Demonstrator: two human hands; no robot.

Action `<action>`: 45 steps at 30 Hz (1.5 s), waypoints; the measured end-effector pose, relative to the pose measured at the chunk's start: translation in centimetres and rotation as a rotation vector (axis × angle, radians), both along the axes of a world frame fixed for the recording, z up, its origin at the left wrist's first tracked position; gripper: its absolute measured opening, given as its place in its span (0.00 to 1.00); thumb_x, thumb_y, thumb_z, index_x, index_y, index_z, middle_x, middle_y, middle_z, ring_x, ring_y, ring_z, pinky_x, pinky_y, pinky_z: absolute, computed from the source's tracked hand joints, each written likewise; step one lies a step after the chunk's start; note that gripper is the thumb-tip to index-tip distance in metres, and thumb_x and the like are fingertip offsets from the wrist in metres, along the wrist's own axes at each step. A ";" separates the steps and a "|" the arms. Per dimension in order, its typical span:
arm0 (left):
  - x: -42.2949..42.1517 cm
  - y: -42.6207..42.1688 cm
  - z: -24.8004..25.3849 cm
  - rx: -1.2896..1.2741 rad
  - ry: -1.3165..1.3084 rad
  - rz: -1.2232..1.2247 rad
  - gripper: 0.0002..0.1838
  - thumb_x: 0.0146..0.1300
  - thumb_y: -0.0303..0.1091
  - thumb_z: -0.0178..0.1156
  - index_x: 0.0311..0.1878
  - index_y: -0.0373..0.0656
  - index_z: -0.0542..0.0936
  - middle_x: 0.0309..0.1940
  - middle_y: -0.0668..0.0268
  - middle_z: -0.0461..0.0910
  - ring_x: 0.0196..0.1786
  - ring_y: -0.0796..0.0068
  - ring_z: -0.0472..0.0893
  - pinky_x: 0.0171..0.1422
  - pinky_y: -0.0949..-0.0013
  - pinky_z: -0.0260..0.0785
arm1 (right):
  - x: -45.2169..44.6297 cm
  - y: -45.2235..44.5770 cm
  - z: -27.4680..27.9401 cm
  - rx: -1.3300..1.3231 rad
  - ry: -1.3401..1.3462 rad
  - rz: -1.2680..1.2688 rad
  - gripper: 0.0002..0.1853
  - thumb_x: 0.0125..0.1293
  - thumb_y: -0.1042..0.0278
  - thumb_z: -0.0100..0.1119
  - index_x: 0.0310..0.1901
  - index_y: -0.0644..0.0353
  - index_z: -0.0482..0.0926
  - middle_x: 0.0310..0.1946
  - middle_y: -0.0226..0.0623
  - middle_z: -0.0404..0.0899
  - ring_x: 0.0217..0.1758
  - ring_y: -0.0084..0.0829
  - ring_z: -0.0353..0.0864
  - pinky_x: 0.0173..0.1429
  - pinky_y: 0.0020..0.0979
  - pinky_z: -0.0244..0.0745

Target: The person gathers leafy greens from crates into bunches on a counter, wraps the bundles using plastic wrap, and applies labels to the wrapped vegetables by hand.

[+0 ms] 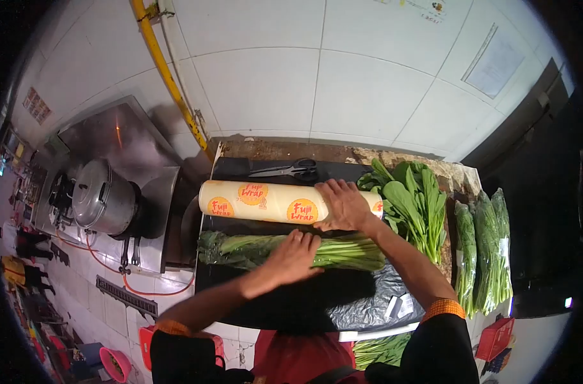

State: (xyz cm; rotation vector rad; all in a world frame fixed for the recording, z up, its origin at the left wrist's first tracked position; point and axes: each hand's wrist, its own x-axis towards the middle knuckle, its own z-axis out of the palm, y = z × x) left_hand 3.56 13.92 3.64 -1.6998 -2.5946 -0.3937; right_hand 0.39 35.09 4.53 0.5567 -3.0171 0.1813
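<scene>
A long roll of film marked Fuji Wrap [275, 201] lies across the dark worktop [240, 299]. My right hand [344, 206] rests on its right part with the fingers spread over the top. Just in front of the roll is a bundle of long green stalks [349, 253], its leafy left end under clear film. My left hand [294, 257] lies over the middle of this bundle, fingers bent around it. Loose leafy greens [412, 201] lie at the roll's right end. Behind the roll are black-handled scissors [298, 169].
Wrapped green bundles [490, 253] lie at the right edge. A black plastic sheet [368, 301] with a white label is near the front. A large metal pot [105, 198] stands on the stove at left. More greens [381, 351] are below the front edge. Several people are far left.
</scene>
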 end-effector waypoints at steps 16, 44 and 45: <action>-4.9 3.1 -0.8 -0.562 -0.722 -0.158 0.25 0.40 0.46 0.66 0.14 0.29 0.73 0.13 0.55 0.73 0.18 0.58 0.73 0.24 0.56 0.65 | -1.5 -1.1 1.1 -0.025 -0.459 -0.113 0.56 0.29 0.42 0.74 0.65 0.49 0.59 0.51 0.44 0.75 0.53 0.52 0.76 0.59 0.52 0.65; -4.3 2.9 -1.4 -0.367 -0.434 -0.086 0.55 0.34 0.73 0.67 0.51 0.27 0.71 0.35 0.46 0.81 0.39 0.49 0.81 0.46 0.54 0.73 | -2.5 -0.4 -0.9 0.027 0.031 -0.105 0.54 0.40 0.25 0.62 0.65 0.53 0.62 0.51 0.51 0.73 0.53 0.50 0.75 0.54 0.45 0.69; -3.2 2.5 0.6 -0.358 -0.436 -0.026 0.49 0.37 0.67 0.70 0.50 0.30 0.70 0.42 0.45 0.78 0.46 0.47 0.78 0.50 0.54 0.71 | -2.5 -0.5 -0.9 0.074 0.055 -0.100 0.53 0.40 0.26 0.63 0.65 0.53 0.62 0.50 0.49 0.73 0.52 0.49 0.75 0.54 0.45 0.69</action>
